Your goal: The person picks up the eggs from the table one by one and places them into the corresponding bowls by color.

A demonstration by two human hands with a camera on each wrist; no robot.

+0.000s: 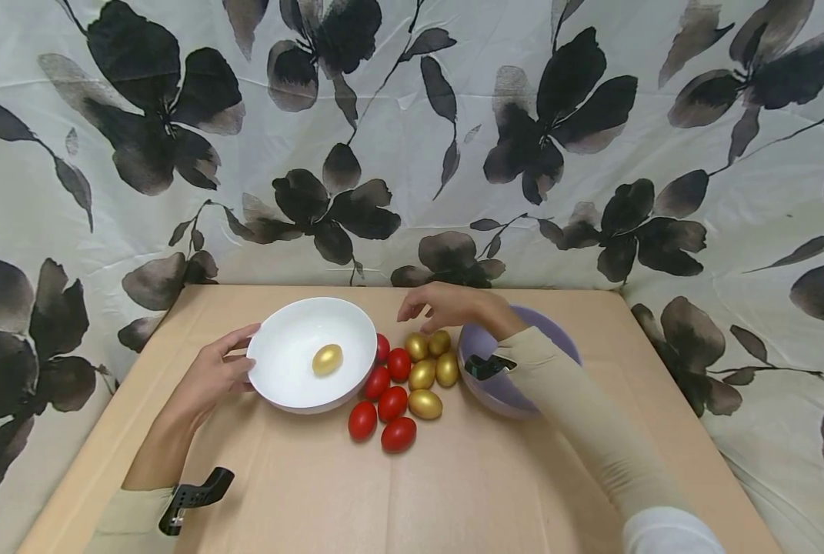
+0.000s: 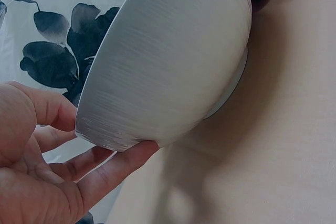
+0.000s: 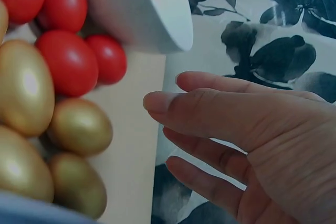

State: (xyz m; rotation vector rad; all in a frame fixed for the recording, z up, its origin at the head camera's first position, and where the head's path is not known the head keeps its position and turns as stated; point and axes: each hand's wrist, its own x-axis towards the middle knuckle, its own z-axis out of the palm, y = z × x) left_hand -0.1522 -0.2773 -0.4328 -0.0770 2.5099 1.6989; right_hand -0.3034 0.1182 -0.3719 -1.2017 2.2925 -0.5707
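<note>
My left hand (image 1: pixel 211 377) grips the left side of a white bowl (image 1: pixel 280 338), thumb at the rim and other fingers against the outer wall, as the left wrist view (image 2: pixel 52 166) shows. One golden egg (image 1: pixel 327 359) lies inside the bowl. To its right, several red eggs (image 1: pixel 392 403) and several golden eggs (image 1: pixel 422 375) lie close together on the table. My right hand (image 1: pixel 446 304) hovers just beyond the golden eggs, between the two bowls. In the right wrist view its fingers (image 3: pixel 205 108) are loosely bent, with nothing between them.
A purple bowl (image 1: pixel 560 335) stands right of the eggs, partly hidden under my right forearm. The light wooden table (image 1: pixel 301 492) ends at the back against a white cloth (image 1: pixel 453 46) with dark flowers. Black straps (image 1: pixel 488 366) sit on both wrists.
</note>
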